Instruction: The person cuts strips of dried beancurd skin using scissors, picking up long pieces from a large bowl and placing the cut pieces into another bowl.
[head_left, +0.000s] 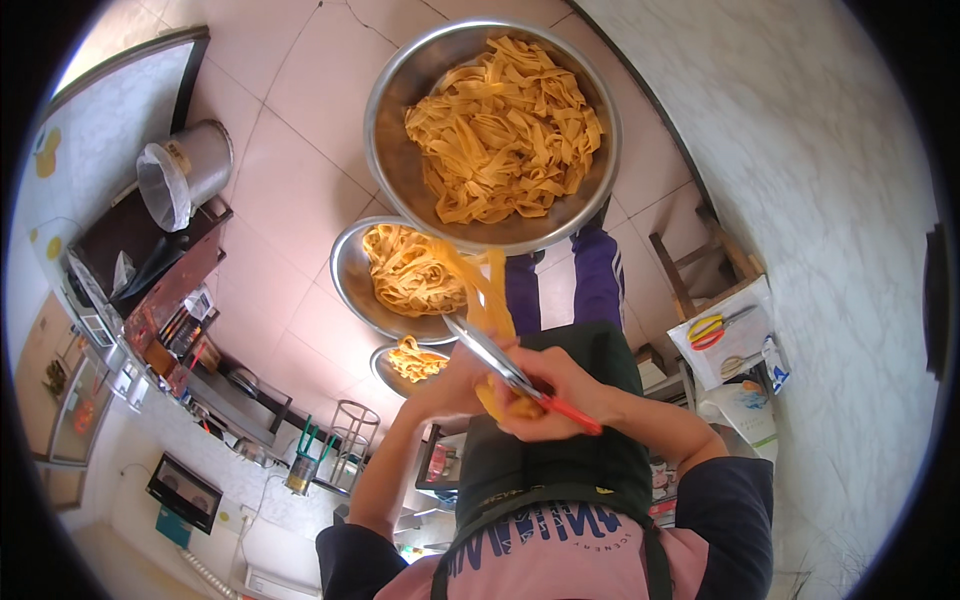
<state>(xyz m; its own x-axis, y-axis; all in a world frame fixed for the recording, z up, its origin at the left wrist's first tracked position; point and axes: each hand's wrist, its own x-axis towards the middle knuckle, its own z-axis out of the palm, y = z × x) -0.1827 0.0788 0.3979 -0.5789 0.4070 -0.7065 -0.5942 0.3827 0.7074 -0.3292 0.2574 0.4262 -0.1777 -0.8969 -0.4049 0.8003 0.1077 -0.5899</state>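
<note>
Before my lap, my left hand (456, 381) grips a bundle of flat yellow food strips (491, 304), which look like bean curd sheet or wide noodles. The bundle stretches up and away over the bowls, and a folded end shows between my palms. Held in my right hand (559, 386) is a metal cutting tool with a red handle (574, 416). Its blade (484, 345) crosses over the left hand and points at the middle bowl; my fingers hide whether it is scissors or a knife. A large steel bowl (381, 142) contains a heap of loose strips (510, 135).
A smaller steel bowl (346, 281) with coiled strips and a third bowl (384, 373) with a few strips stand at the left. On the right, a covered stool (739, 337) carries red-and-yellow scissors (709, 330). A lined bucket (191, 169) is at far left.
</note>
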